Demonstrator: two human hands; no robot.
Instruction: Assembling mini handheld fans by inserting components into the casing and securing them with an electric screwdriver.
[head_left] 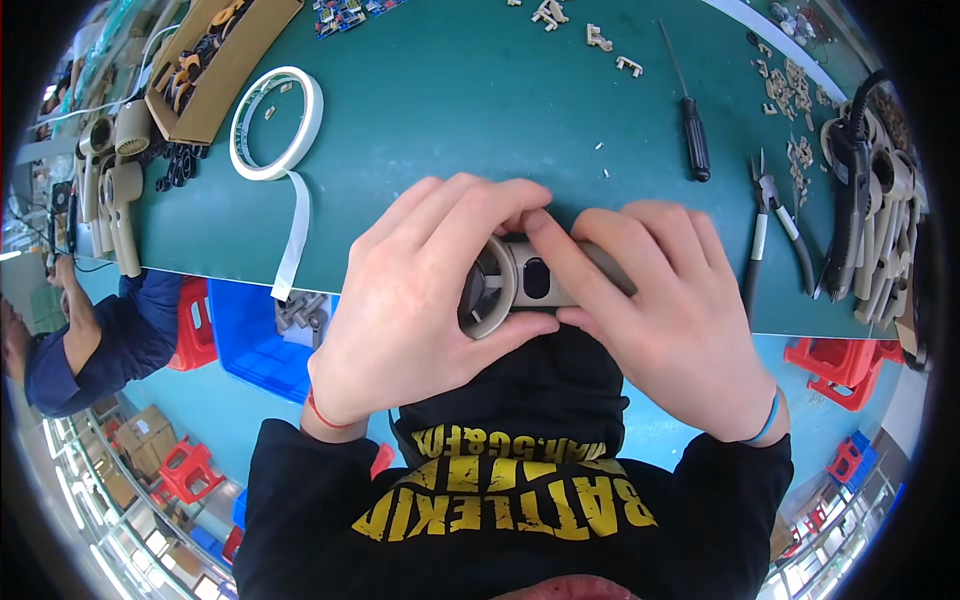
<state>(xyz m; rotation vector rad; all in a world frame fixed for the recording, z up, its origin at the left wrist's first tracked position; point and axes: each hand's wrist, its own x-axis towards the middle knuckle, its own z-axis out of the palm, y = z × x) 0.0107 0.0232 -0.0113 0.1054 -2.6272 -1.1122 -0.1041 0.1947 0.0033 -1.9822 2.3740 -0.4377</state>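
Observation:
Between my hands, at the near edge of the green table [420,110], is a beige appliance housing [524,253] shaped like a hair dryer body. It has a round ring end and a dark oval opening in its side. My left hand [410,285] wraps round the ring end, thumb below and fingers above. My right hand [665,300] grips the other end, its index finger reaching over the top towards the left fingers. Much of the housing is hidden under the fingers, and the inside of the ring looks dark.
A tape roll [236,150] trails a strip over the front edge. Further right lie a screwdriver [694,135], pliers [768,190] and small beige parts [598,38]. Similar housings stand at left [122,200] and right [885,230]. A blue bin [245,335] sits below; a co-worker [100,330] is at left.

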